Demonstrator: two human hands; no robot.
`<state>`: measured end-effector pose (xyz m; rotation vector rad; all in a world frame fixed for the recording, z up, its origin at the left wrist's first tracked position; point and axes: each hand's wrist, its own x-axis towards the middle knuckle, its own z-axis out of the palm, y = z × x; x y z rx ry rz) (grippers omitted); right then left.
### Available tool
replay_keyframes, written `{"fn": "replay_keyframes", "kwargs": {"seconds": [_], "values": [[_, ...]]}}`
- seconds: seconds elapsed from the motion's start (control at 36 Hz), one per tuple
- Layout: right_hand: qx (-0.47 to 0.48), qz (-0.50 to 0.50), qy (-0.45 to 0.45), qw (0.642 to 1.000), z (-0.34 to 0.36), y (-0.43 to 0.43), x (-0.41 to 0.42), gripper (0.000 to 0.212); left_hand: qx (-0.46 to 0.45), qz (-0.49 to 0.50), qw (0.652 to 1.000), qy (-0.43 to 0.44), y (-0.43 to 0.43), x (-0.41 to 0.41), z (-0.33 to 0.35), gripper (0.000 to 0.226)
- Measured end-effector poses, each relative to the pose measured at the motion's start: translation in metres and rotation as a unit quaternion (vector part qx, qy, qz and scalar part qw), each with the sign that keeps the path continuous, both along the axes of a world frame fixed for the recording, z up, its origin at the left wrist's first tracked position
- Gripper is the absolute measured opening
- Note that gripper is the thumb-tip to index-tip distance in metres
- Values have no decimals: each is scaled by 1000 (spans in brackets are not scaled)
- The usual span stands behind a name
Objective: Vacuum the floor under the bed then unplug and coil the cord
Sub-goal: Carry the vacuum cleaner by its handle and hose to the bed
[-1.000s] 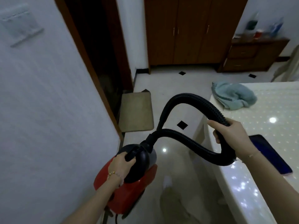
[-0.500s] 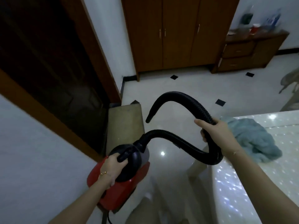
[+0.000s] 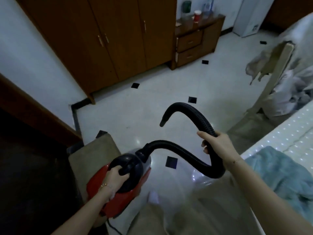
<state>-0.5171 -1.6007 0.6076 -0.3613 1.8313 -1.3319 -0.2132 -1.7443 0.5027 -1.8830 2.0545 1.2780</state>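
Observation:
A small red vacuum cleaner with a black top hangs off the floor at lower left. My left hand grips its black carry handle. A black ribbed hose leaves the front of the body, loops down to the right and arches back up. My right hand is closed around the hose near the top of that loop. The hose's open end points down over the floor. A short bit of black cord trails below the body. The bed, with a white dotted cover, fills the right edge.
A light blue towel lies on the bed corner. A tan doormat sits by the dark doorway at left. A brown wardrobe and a low drawer cabinet stand at the back. A chair draped with clothes is at right.
The view has swung right and forward, past the doorway toward the wardrobe and chair. Both hands keep the same grips; vacuum and hose moved along with me.

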Motion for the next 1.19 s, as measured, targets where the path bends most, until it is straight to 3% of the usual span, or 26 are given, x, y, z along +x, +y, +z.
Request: {"fn": "replay_keyframes", "kwargs": {"seconds": [0.14, 0.33, 0.53, 0.61, 0.78, 0.94, 1.19], "values": [[17, -93, -42, 995, -12, -24, -20, 20, -2, -102, 995, -19, -76, -44, -1, 3], [34, -197, -68, 978, -43, -53, -67, 21, 25, -240, 969, -57, -169, -124, -16, 9], [44, -311, -119, 942, -94, -86, -137, 25, 46, -306, 947, -87, -239, -233, -48, 16], [56, -351, -122, 927, -109, -99, -163, 25, 66, -330, 937, -95, -256, -277, -60, 6], [77, -389, -118, 910, -129, -110, -204, 19, 103, -399, 904, -110, -279, -362, -88, 42], [102, -419, -132, 893, -166, -105, -231, 18, 127, -482, 852, -156, -287, -441, -146, 57], [164, -483, -129, 851, -270, -87, -233, 24, 138, -619, 739, -228, -270, -542, -276, 70]]}}
